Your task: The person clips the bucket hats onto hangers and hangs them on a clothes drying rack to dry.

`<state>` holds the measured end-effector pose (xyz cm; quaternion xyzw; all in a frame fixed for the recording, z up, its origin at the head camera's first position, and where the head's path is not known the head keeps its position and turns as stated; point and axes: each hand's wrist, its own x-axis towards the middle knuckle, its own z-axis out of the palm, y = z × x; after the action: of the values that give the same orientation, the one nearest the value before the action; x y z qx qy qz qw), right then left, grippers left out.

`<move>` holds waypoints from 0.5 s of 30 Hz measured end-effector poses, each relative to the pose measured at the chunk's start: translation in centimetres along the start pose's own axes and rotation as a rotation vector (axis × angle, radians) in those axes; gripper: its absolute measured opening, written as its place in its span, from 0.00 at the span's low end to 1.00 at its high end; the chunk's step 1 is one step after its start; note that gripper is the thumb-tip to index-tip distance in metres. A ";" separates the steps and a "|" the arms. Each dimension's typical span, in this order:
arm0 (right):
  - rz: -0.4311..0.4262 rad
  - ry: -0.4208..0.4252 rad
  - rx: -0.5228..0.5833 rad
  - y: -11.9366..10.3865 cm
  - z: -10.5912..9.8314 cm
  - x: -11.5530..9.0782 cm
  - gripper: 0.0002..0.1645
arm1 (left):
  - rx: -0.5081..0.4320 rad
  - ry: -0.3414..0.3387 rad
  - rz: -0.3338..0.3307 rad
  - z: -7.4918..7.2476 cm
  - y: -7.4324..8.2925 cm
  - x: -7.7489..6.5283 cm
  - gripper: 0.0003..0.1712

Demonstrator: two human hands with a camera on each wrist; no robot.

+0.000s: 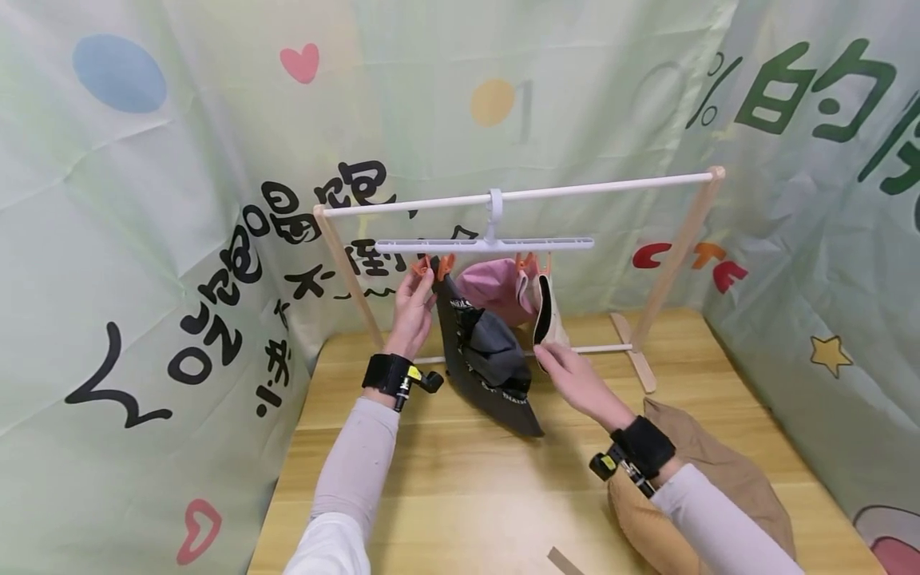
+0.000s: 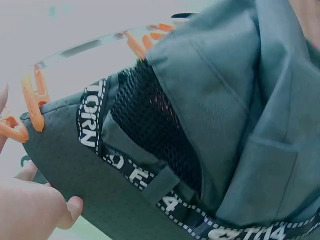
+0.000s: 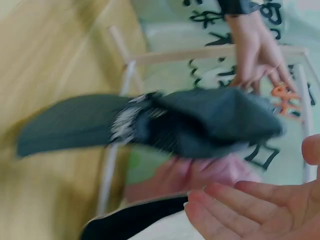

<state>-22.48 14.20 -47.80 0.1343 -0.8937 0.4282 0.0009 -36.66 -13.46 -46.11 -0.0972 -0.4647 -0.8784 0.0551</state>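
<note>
A dark grey bucket hat [image 1: 496,351] with a lettered band hangs tilted from orange clips [image 1: 446,265] under a white hanger [image 1: 485,245]. My left hand [image 1: 413,311] is at the hat's upper left edge, fingers beside an orange clip [image 2: 35,102]; in the right wrist view they look spread. My right hand [image 1: 575,379] has its fingers extended, palm showing in the right wrist view, close to a cream, black-lined hat [image 1: 552,315]. Whether its fingertips touch that hat is unclear. Behind hangs a pink hat [image 1: 492,287].
The hanger hooks over the white rail [image 1: 611,185] of a wooden-ended rack [image 1: 683,255]. Brown and tan cloth items [image 1: 726,471] lie on the table [image 1: 446,495] under my right forearm. Printed curtains [image 1: 575,96] surround the table.
</note>
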 end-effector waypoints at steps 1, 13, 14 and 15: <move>0.003 -0.009 -0.001 0.7 -0.1 -0.6 0.36 | 0.012 0.010 0.003 -0.1 0.2 0.1 0.19; -0.075 0.058 -0.165 9.5 0.3 -8.4 0.26 | 0.030 0.040 0.058 -0.6 2.3 -0.4 0.19; -0.085 0.082 -0.188 10.3 0.3 -9.1 0.25 | 0.017 0.036 0.057 -0.6 2.4 -0.5 0.17; -0.094 0.105 -0.210 11.1 0.1 -9.8 0.25 | 0.006 0.031 0.057 -0.6 2.5 -0.6 0.15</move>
<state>-15.67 23.07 -57.53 0.1524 -0.9250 0.3383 0.0817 -35.70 -15.34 -44.54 -0.0969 -0.4634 -0.8764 0.0876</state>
